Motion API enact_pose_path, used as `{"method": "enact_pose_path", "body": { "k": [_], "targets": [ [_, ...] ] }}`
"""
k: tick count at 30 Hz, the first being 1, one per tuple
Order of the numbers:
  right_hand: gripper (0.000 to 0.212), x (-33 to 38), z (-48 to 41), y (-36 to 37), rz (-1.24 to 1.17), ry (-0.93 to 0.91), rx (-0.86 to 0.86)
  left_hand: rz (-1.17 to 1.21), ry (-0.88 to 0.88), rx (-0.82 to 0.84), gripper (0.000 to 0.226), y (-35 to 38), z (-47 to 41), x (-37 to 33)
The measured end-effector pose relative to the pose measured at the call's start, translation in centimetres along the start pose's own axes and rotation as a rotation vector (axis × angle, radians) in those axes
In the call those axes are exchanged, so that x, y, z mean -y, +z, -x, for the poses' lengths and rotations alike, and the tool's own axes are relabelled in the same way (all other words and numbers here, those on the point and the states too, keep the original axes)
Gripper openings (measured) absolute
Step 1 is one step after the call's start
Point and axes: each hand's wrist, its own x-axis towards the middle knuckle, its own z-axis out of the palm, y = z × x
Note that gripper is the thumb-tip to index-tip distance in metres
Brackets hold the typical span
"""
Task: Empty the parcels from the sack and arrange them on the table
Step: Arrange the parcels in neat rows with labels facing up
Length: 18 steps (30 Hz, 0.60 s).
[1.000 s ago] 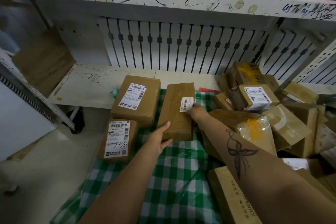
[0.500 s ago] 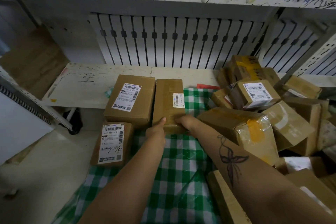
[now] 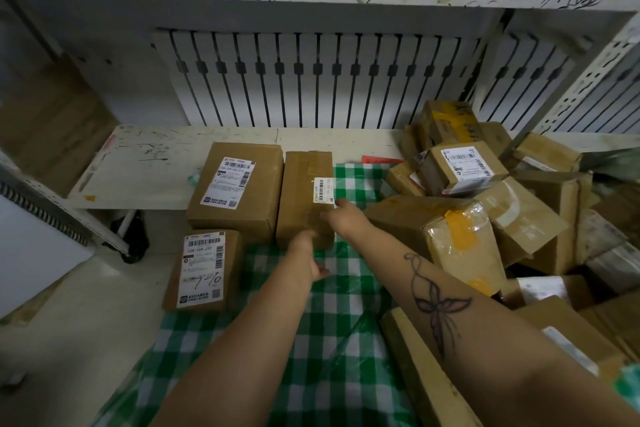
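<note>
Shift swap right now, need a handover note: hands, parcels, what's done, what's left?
Left hand: at the near end of the narrow box; grip unclear.
Right hand: fingers straight, touching that box beside its label.
Done: three boxes set out at the left: the narrow box, the large labelled box next to it, and the small labelled box in front.
Left: the pile of parcels on the right of the green checked cloth, unsorted.
</note>
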Motion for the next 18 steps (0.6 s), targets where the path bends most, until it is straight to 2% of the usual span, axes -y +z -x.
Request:
{"method": "enact_pose_path", "body": {
  "k": [3, 6, 10, 13, 16, 18],
  "targets": [
    [0.040, 0.8, 1.2, -0.8, 0.039, -0.062, -0.022, 0.002, -0.004, 0.046, 0.033, 0.8, 0.3, 1.0],
    [0.045, 1.4, 2.7, -2.5, 0.132, -0.108, -0.079, -0.007, -0.020, 0.097, 0.038, 2.1, 1.2, 1.7],
    [0.032, 1.7, 4.6, -6.1, 0.320, -0.175, -0.188, -0.060, -0.033, 0.240, 0.038, 3.8, 3.2, 2.2],
    [0.028, 1.1, 5.8, -9.1, 0.627, -0.086, -0.308, -0.083, -0.054, 0.292, 0.036, 5.2, 4.8, 2.8],
    [0.039, 0.0, 6.6, -11.2, 1.016, 0.101, -0.218, -0.109, -0.065, 0.358, 0.042, 6.2, 6.1, 3.1],
    [0.044, -0.8, 7.1, -12.2, 1.089, 0.142, -0.168, -0.112, -0.066, 0.376, 0.044, 6.9, 6.4, 3.3]
  ]
}}
